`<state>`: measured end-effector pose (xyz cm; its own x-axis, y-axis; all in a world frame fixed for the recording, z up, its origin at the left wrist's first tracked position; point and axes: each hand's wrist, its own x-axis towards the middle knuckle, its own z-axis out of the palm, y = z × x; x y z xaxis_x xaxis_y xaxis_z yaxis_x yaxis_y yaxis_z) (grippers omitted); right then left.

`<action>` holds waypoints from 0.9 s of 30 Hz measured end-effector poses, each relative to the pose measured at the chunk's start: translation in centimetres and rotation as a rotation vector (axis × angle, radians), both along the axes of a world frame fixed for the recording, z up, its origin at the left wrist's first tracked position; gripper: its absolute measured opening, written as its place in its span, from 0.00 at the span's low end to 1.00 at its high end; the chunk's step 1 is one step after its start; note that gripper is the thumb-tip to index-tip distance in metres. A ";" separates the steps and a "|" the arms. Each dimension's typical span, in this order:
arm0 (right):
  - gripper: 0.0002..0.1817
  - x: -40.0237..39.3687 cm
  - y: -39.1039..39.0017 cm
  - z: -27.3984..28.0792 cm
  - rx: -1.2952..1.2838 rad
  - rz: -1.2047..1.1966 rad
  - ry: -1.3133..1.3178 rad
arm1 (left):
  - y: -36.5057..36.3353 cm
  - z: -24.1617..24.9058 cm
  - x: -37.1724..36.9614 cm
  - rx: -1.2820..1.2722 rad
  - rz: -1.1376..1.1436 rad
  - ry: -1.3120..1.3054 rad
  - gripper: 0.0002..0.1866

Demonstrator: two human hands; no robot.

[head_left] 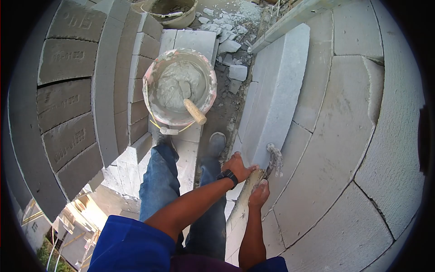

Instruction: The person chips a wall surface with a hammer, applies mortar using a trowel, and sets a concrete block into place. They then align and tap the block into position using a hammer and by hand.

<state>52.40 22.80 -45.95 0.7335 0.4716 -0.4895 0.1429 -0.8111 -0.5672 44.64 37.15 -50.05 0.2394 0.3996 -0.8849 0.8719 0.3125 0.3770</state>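
Gripping a hammer-like tool (275, 161) in the right hand (259, 194) beside a block (283, 90) stretching lengthwise away; resting the left hand (239, 168), unclenched, nearer, at its close end.

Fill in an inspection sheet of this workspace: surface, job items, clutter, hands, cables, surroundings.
Surface: wall of pale grey rectangular blocks, joints visible.
Job items: long white rectangular block; grey, residue-caked hammer; round whitish bucket holding wet grey mortar and a wooden-handled trowel.
Clutter: broken white block pieces on the ground.
Hands: left hand against the block's near end; right hand gripping the hammer.
Cables: nothing seen.
Surroundings: stacked grey blocks at picture left; round beige-grey tub at top.
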 end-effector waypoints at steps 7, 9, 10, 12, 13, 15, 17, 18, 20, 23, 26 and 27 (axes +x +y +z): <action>0.24 1.2 -2.2 0.5 0.279 -0.287 0.202 | -1.8 -2.5 0.3 -0.169 -0.010 -0.178 0.43; 0.24 1.0 -3.2 0.7 0.446 -0.273 0.142 | -2.5 -2.6 0.6 -0.144 0.002 -0.205 0.40; 0.26 0.8 -3.8 -0.7 0.497 -0.305 0.044 | -2.8 -2.6 0.6 -0.132 0.005 -0.204 0.39; 0.26 0.2 -2.6 -2.0 0.418 -0.220 -0.099 | -3.1 -2.7 0.7 -0.097 0.012 -0.206 0.38; 0.26 0.6 -2.0 -1.3 0.247 -0.122 -0.052 | -3.2 -2.8 0.7 -0.094 0.008 -0.205 0.38; 0.25 1.2 -1.3 -0.6 0.083 -0.029 -0.001 | -3.1 -2.6 0.8 -0.086 -0.002 -0.211 0.37; 0.22 0.7 -1.2 -0.8 0.095 -0.083 0.024 | -2.9 -2.1 0.9 -0.095 -0.014 -0.195 0.37; 0.23 0.3 -1.3 -0.8 0.136 -0.142 0.051 | -2.8 -2.1 0.9 -0.104 -0.017 -0.183 0.37; 0.23 0.3 -1.4 -1.2 0.115 -0.060 -0.016 | -3.1 -2.1 0.7 -0.105 -0.007 -0.194 0.37; 0.21 0.9 -1.3 -1.1 0.114 -0.078 0.013 | -3.4 -2.3 0.8 -0.106 -0.006 -0.197 0.38; 0.20 1.3 0.2 -1.0 0.193 -0.154 0.062 | -3.0 -2.6 0.8 -0.108 0.005 -0.190 0.38; 0.19 1.4 0.7 -0.8 0.226 -0.183 0.067 | -3.0 -2.6 0.8 -0.115 0.007 -0.189 0.38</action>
<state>53.76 23.54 -46.71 0.7856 0.4374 -0.4377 -0.0380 -0.6720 -0.7396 45.45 34.12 -52.62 0.4032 0.3012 -0.8642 0.7865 0.3686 0.4954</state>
